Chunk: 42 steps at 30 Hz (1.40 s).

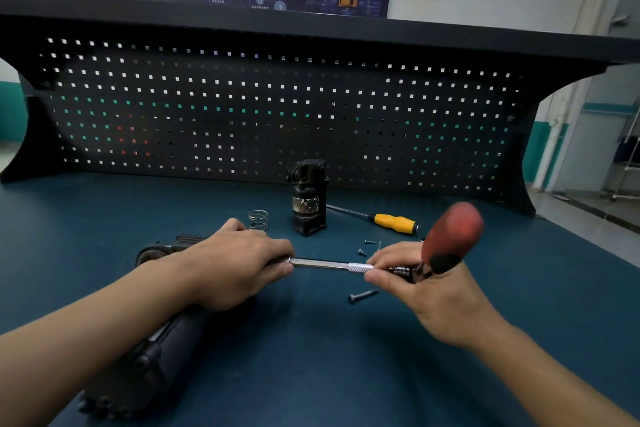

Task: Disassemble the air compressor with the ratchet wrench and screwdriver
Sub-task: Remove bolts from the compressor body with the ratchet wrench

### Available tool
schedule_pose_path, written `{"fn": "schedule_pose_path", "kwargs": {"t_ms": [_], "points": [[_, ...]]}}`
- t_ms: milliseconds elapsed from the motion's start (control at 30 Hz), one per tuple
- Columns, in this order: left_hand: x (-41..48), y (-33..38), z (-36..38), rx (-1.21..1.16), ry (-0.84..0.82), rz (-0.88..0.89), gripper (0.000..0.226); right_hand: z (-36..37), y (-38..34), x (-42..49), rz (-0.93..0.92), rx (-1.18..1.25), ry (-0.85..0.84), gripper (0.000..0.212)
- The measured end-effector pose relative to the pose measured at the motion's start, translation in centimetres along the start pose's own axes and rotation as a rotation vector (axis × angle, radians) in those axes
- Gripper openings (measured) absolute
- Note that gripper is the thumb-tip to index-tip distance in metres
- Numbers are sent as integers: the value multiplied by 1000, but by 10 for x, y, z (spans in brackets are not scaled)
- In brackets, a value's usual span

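Air compressor (149, 357): nearest to me, a long dark body lying on the blue table (346, 374), running from lower left up under the left forearm.
Left hand (239, 263): I see it laid over the compressor's far end, fingers curled down and holding it, thumb tip just beside the end of the extension bar (325, 264).
Right hand (426, 298): closed around the ratchet wrench (453, 232) at its head, fingertips pinching the bar's knurled end; the red handle stands up and away, blurred.
Extension bar: level, spanning the gap between the two hands.
Bolt (362, 296): loose on the table just below the bar.
Small screws (362, 251): a few scattered just beyond the bar, near the right hand.
Spring (258, 219): on the table behind the left hand.
Black cylinder part (309, 198): upright, apart from the main body, farther back.
Screwdriver (393, 221): yellow handle, lying right of that part, untouched.
Pegboard (277, 107): dark, across the back of the table.
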<state>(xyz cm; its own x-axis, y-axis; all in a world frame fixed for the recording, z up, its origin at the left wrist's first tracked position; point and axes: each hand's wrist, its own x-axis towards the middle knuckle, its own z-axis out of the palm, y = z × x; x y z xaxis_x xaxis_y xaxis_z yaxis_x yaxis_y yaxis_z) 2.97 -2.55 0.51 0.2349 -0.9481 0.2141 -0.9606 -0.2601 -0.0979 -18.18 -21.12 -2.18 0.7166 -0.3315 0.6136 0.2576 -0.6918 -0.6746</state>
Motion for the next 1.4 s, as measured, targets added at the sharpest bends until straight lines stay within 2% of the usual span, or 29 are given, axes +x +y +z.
{"fn": "schedule_pose_path", "kwargs": {"t_ms": [100,167,300,367,533,767,867,933,1033,1167,1333,1400], "points": [[0,-1,-1,1,8,-1,25,1,-1,-1,35,11,6,5],[-1,-1,-2,1,14,-3,26,2,-5,0,133,38,5,11],[-2,-1,-3,2,34,16,23,4,-11,3,465,273,45,46],[-2,-2,-3,3,38,30,20,3,-15,5,651,389,53,53],[-2,-2,-4,6,46,45,25,0,-15,7,925,617,9,57],[-2,-3,-5,19,50,52,26,-6,-10,9,1076,922,-65,43],[-2,-3,-5,29,42,59,24,-7,-8,8,1054,893,-99,34],[-2,-2,-4,32,32,55,21,-4,-9,7,983,736,-124,27],[-2,0,-2,37,14,28,22,1,-7,3,761,439,-50,31],[-2,3,-3,65,-20,12,29,0,-1,1,434,113,-20,18],[-2,3,-1,62,-15,15,29,0,1,-1,169,26,-32,5],[-1,2,1,49,-1,10,29,-1,1,-1,93,-4,14,9]]}}
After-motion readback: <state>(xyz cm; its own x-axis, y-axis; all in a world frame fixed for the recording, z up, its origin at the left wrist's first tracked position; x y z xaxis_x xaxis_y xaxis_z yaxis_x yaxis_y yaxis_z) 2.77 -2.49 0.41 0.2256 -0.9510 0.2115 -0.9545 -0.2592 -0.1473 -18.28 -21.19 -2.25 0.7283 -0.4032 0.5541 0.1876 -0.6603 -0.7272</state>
